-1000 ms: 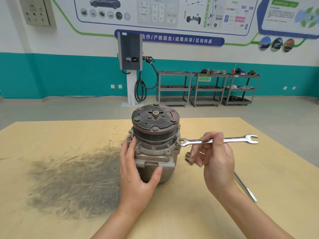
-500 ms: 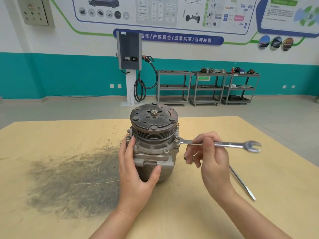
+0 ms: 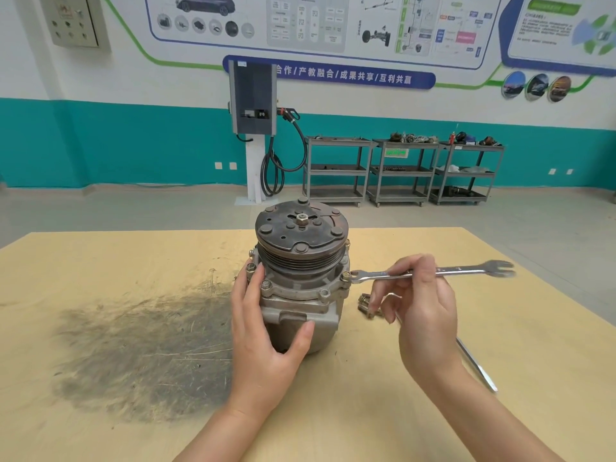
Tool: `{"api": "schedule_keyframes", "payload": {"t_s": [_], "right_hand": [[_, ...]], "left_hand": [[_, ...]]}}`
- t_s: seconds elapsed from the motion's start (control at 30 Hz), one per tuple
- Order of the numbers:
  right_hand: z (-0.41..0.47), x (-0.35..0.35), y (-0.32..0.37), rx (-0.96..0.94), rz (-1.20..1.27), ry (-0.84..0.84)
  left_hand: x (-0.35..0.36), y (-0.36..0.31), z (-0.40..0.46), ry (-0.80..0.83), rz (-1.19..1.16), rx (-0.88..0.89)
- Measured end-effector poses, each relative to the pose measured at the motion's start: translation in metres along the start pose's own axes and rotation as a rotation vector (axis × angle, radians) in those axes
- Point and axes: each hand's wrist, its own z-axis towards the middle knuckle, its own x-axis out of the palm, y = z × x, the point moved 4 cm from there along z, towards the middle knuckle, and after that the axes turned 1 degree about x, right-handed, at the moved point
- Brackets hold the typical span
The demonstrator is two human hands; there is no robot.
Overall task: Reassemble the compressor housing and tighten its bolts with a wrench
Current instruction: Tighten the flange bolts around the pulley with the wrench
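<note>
A compressor (image 3: pixel 301 278) stands upright near the middle of a tan wooden table (image 3: pixel 100 261), its rusted pulley disc (image 3: pixel 301 228) facing up. The left hand (image 3: pixel 263 335) clasps the housing from the near left side, thumb pressed across the front of the body and fingers wrapped up to the bolted flange. The right hand (image 3: pixel 421 311) pinches the shaft of a combination wrench (image 3: pixel 433 273) between thumb and fingertips, about midway along it; from that grip the ring end reaches left onto a flange bolt (image 3: pixel 346 277) at the housing's right edge, while the open-jawed end points right, slightly blurred. Just below and left of the gripping fingers, a few loose bolts (image 3: pixel 366 306) lie on the table beside the housing's base. A second slim metal tool (image 3: pixel 476 368) lies on the table behind the right wrist, partly hidden. A dark smear of grime (image 3: pixel 140 355) spreads left of the holding hand. Grey shelf carts (image 3: pixel 400 171) line the teal-banded wall beyond.
</note>
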Motion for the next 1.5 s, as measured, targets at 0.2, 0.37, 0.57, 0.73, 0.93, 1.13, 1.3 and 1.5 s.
{"api": "schedule_keyframes", "payload": {"t_s": [0.2,0.37,0.57,0.73,0.93,1.13,1.3,1.5], "right_hand": [[0.01,-0.002,-0.015,0.221,0.168,0.151],[0.006,-0.001,-0.01,0.142,0.065,0.166],[-0.015,0.013,0.011,-0.371,-0.431,0.163],[-0.023,0.017,0.013,-0.479,-0.565,0.174],[-0.007,0.004,0.008,-0.142,-0.115,0.071],[0.005,-0.001,-0.008,0.141,0.109,0.131],[0.009,-0.001,-0.015,0.248,0.161,0.181],[-0.01,0.01,0.008,-0.334,-0.342,0.153]], "left_hand": [[-0.001,-0.001,0.0,-0.001,0.004,-0.003],[-0.001,-0.002,0.0,0.0,0.004,0.001],[-0.001,-0.002,0.0,-0.002,0.009,-0.002],[-0.001,-0.001,-0.001,-0.002,0.016,0.004],[-0.001,-0.001,0.0,0.002,0.011,-0.006],[-0.001,0.0,0.0,-0.003,0.012,0.004],[-0.001,0.0,0.001,-0.006,0.018,0.003],[-0.002,-0.001,0.001,-0.013,0.014,0.007]]}}
